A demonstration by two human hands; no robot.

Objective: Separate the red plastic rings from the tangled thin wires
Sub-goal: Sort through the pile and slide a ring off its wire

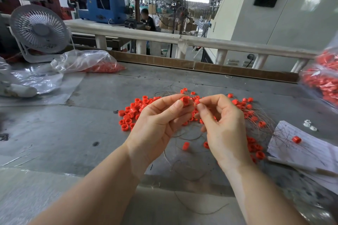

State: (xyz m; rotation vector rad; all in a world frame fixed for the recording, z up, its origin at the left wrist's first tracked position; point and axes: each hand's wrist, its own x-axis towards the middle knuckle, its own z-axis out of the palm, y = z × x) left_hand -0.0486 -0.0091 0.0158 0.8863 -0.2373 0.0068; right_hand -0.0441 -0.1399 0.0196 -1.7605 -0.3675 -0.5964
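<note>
My left hand (161,120) pinches a red plastic ring (185,100) between thumb and fingers above the grey table. Close beside it, my right hand (221,124) pinches a smaller red ring (197,101) with thin wire running through it. A loose pile of red rings (131,113) lies on the table to the left of my hands. More rings (245,104) lie tangled in thin brown wires (263,115) to the right and behind. Two single rings (185,145) sit below my hands, amid loops of wire (188,170).
A clear bag of red rings (95,62) lies at the back left beside a white desk fan (39,29). Another bag of rings (325,78) fills the right edge. Printed paper (311,148) with one ring (296,139) on it lies at the right. A rail (164,38) borders the table.
</note>
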